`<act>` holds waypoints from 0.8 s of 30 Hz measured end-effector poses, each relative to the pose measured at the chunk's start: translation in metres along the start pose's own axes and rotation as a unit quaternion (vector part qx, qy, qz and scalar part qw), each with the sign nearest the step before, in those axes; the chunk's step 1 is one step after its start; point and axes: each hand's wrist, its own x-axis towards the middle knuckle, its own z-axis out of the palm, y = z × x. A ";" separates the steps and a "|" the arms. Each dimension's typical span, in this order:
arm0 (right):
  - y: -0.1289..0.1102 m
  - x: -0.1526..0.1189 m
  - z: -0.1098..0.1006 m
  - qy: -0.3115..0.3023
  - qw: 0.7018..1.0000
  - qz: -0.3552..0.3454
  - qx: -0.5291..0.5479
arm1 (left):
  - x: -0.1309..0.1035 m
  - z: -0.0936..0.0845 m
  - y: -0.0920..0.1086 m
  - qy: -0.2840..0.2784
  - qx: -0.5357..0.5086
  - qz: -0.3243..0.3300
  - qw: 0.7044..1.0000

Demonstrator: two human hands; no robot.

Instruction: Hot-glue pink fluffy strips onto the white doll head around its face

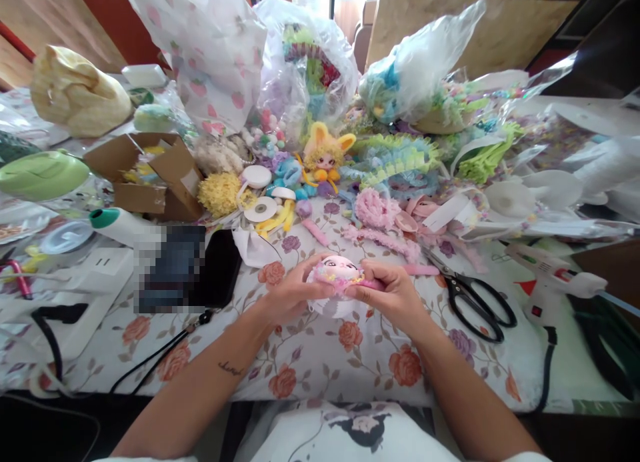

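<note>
Between my two hands is a small doll head (340, 269) with a pale face, painted eyes and pink and yellow trim below it. My left hand (300, 285) is wrapped around its left side. From the right, my right hand (387, 289) pinches the pink trim at the doll's edge, with the thumb in front. White ruffled material (333, 307) hangs under the doll. Just right of my right hand lies a pink strip (420, 270), close to black-handled scissors (475, 299). Fluffy pink trim (385, 242) lies behind the hands.
A finished-looking yellow doll with bunny ears (325, 155) sits at the back among yarn and ribbon spools (259, 209). On the right lies a white glue gun (550, 282) with its cord. A black phone (216, 269), a power strip (95, 295) and an open cardboard box (160, 175) are on the left.
</note>
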 end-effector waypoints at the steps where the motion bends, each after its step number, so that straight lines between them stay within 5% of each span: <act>1: -0.001 0.000 0.001 0.001 1.000 -0.003 -0.004 | 0.000 0.000 0.000 0.008 0.009 0.002 1.000; 13: -0.006 -0.001 0.009 0.019 1.000 0.006 -0.011 | 0.000 0.005 -0.001 0.097 0.027 0.017 0.995; 24: 0.000 0.000 0.001 0.031 0.997 0.064 0.032 | -0.004 -0.005 0.007 -0.034 -0.009 0.040 0.999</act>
